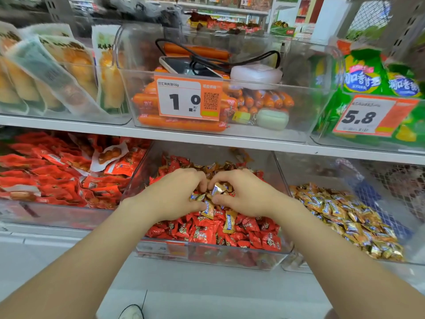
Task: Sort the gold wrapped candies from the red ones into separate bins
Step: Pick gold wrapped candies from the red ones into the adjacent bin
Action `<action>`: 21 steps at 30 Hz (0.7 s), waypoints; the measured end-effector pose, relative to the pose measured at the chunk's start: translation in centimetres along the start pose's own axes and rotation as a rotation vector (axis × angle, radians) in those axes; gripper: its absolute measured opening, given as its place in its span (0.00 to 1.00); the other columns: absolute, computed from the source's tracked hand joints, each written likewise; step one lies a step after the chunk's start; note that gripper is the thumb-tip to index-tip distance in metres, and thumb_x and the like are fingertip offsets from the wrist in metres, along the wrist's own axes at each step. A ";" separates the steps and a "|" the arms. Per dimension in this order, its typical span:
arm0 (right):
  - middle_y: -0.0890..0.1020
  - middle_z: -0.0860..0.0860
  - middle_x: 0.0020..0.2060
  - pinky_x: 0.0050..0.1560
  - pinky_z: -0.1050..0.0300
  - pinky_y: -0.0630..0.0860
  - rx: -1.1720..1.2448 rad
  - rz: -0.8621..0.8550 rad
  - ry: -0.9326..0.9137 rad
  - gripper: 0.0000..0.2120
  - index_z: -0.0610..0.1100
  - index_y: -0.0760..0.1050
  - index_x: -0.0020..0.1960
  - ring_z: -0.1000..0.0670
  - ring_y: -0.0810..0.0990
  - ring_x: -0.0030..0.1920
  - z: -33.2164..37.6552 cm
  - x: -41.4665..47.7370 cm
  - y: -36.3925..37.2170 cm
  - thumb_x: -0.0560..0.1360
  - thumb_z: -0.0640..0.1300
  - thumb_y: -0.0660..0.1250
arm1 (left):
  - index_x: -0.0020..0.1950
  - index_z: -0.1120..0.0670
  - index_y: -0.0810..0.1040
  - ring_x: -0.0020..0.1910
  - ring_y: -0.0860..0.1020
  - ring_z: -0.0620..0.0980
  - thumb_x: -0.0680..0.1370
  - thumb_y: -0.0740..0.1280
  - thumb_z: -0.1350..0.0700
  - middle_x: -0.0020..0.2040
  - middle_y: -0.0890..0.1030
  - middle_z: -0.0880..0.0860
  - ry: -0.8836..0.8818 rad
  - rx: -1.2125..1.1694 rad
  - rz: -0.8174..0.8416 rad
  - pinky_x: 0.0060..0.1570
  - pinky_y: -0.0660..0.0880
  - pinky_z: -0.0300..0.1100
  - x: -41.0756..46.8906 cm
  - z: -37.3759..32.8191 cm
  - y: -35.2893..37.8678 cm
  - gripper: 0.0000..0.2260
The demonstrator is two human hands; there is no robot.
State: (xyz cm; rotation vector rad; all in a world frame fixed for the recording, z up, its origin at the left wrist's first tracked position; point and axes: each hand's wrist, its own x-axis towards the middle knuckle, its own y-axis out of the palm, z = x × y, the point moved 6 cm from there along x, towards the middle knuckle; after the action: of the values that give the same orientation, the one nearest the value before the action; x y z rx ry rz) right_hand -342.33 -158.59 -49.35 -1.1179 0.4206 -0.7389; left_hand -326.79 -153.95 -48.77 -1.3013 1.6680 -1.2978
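Shop shelves carry rows of clear plastic bins. On the lower shelf, the middle bin (230, 256) is full of red candies (202, 234) with gold candies (229, 221) mixed in. The right bin (310, 171) just beside it holds a gold heap (345, 215). Both hands are inside the middle bin, close together over the pile. The left hand (177, 194) has its grip curled round a few gold candies. The right hand (246, 194) has its grip pinching a gold candy (218, 188) between fingers and thumb. On the shelf above, a sausage bin (299, 116) carries a price tag (184, 99), and a phone (184, 65) lies on top.
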 end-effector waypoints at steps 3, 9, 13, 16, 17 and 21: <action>0.83 0.59 0.36 0.44 0.61 0.69 0.120 -0.103 0.034 0.06 0.53 0.84 0.55 0.56 0.78 0.34 0.0 -0.4 -1.7 0.79 0.48 0.74 | 0.59 0.45 0.78 0.52 0.76 0.45 0.76 0.76 0.44 0.53 0.79 0.44 0.024 0.035 -0.024 0.54 0.77 0.47 0.4 -0.4 0.1 0.14; 0.88 0.43 0.48 0.41 0.42 0.81 0.784 -0.242 0.272 0.05 0.44 0.85 0.53 0.37 0.82 0.36 -1.5 -1.5 -2.3 0.77 0.39 0.74 | 0.53 0.45 0.84 0.40 0.81 0.44 0.78 0.76 0.54 0.41 0.83 0.45 -0.090 -0.030 -0.106 0.48 0.82 0.45 0.9 0.1 -0.4 0.06; 0.85 0.36 0.44 0.30 0.54 0.70 1.135 -0.247 0.486 0.08 0.32 0.76 0.52 0.46 0.75 0.31 -1.3 -2.2 -1.6 0.74 0.33 0.66 | 0.61 0.48 0.84 0.43 0.82 0.41 0.82 0.72 0.58 0.46 0.83 0.46 -0.137 -0.232 -0.146 0.48 0.78 0.37 0.6 0.6 -1.0 0.10; 0.76 0.41 0.33 0.29 0.57 0.67 1.143 -0.217 0.597 0.05 0.38 0.72 0.43 0.46 0.72 0.29 -1.1 -2.9 -1.6 0.69 0.33 0.59 | 0.55 0.46 0.82 0.48 0.81 0.42 0.82 0.68 0.57 0.51 0.82 0.45 -0.159 -0.288 -0.084 0.46 0.74 0.36 0.5 0.6 -1.0 0.07; 0.73 0.43 0.31 0.29 0.57 0.68 1.111 -0.213 0.611 0.07 0.38 0.73 0.42 0.45 0.73 0.29 -1.0 -3.1 -1.8 0.68 0.33 0.58 | 0.52 0.47 0.81 0.46 0.81 0.43 0.82 0.67 0.57 0.49 0.83 0.46 -0.177 -0.322 -0.067 0.43 0.74 0.38 0.5 0.6 -1.0 0.06; 0.70 0.47 0.27 0.28 0.58 0.70 0.952 -0.193 0.630 0.11 0.38 0.81 0.43 0.47 0.73 0.28 -1.0 -3.6 -2.3 0.71 0.37 0.59 | 0.48 0.51 0.75 0.41 0.82 0.52 0.81 0.59 0.58 0.41 0.84 0.51 -0.171 -0.342 -0.064 0.37 0.78 0.50 1.1 -0.2 -0.9 0.07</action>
State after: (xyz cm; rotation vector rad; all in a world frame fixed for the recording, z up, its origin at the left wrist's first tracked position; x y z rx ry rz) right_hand -346.27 -157.21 -47.82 -0.0072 0.4085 -1.2831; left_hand -327.02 -154.99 -47.79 -1.6262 1.7896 -0.9302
